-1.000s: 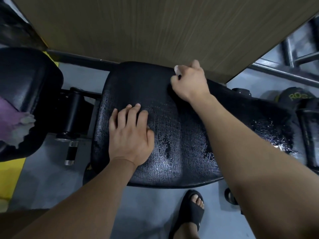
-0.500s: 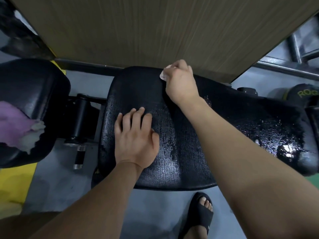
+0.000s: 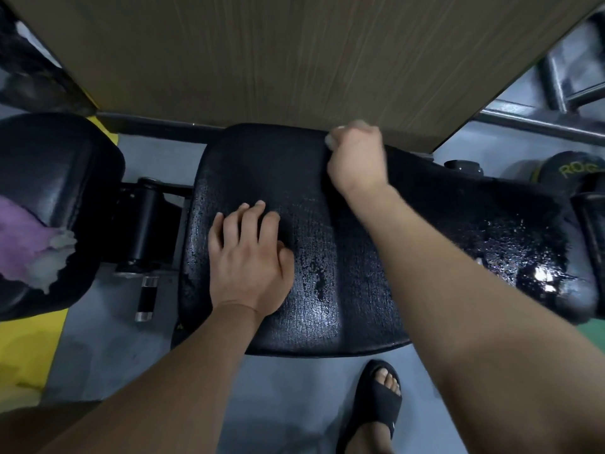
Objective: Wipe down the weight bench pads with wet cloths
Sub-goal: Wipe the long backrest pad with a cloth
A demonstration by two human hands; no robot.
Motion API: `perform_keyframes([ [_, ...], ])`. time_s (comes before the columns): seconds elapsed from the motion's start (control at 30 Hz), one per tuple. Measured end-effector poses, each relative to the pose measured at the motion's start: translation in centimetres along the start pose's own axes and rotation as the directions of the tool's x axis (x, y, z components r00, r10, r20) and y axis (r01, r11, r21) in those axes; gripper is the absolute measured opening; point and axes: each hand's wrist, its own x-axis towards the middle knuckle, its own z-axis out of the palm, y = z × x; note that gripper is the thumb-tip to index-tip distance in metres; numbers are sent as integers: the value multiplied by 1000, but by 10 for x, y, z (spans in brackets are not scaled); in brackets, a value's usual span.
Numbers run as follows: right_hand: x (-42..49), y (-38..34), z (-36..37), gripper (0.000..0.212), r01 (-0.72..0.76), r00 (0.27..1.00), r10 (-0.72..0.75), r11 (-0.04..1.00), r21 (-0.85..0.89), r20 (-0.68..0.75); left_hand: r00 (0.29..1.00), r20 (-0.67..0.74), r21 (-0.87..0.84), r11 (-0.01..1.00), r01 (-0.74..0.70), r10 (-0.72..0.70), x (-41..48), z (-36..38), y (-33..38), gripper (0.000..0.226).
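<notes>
I've got a wood-grain panel (image 3: pixel 294 54) ahead and grey floor (image 3: pixel 288 407) underneath. Yellow matting (image 3: pixel 29 348) runs along the left, and grey steel framing (image 3: pixel 523 126) sits far right in dim light.

Place: a gym weight room.
Bench: a black padded bench (image 3: pixel 343 273), its skin cracked and wet, joined by a black hinge bracket (image 3: pixel 144 211) to a second pad (image 3: pixel 59 165).
Gear: a dark round item (image 3: pixel 569 168) lettered "ROG"; grey steel frame bars (image 3: pixel 537 126).
Floor: grey floor (image 3: pixel 108 339) with a yellow strip (image 3: pixel 29 348).

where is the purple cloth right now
In the head view, the purple cloth lies at the far left on the separate black pad, left of the left hand.
</notes>
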Motion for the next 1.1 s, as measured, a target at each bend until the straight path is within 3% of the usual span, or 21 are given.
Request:
perform_keyframes([
  [0.13, -17, -11, 7, 35, 187, 982, -182, 974, 127, -52, 1000, -11, -14, 1000, 5, -5, 1, 0, 3, 46],
  [0.2, -10, 22, 1, 30, 120, 990, -117, 992, 35, -79, 1000, -23, -12, 1000, 11, -11, 1, 1, 4, 44],
  [0.3, 0, 65, -7, 25, -129, 991, 124, 986, -101, -60, 1000, -21, -7, 1000, 8, -8, 2, 1, 5, 44],
  [0.37, 1, 50, -3, 26, -158, 985, 153, 985, -63, -77, 1000, -11, -5, 1000, 4, -4, 2, 2, 3, 45],
  [0.53, -14, 2, 12, 24, 173, 985, -173, 982, 69, -11, 1000, -18, -2, 1000, 12, -12, 0, 1, 2, 46],
  [0.63, -6, 50, 1, 16, 119, 990, -113, 991, 57, -89, 999, -51, -10, 1000, 11, -11, 2, 2, 5, 43],
  [0.73, -8, 71, -7, 21, 21, 997, -22, 1000, -5, -77, 999, -45, 1, 1000, -1, 1, 2, 3, 3, 44],
  [0.87, -40, 15, 3, 24, 108, 990, -96, 988, 111, -107, 1000, -29, 5, 1000, 3, -2, 0, 1, 1, 45],
  [1.0, -86, -14, 9, 38, 301, 954, -295, 938, 172, -58, 999, -43, 8, 1000, 8, -8, 1, 2, 1, 43],
  [1.1, -64, 26, 0, 38, 222, 971, -212, 971, 91, -107, 999, -51, 0, 1000, 2, -2, 1, 2, 4, 41],
])
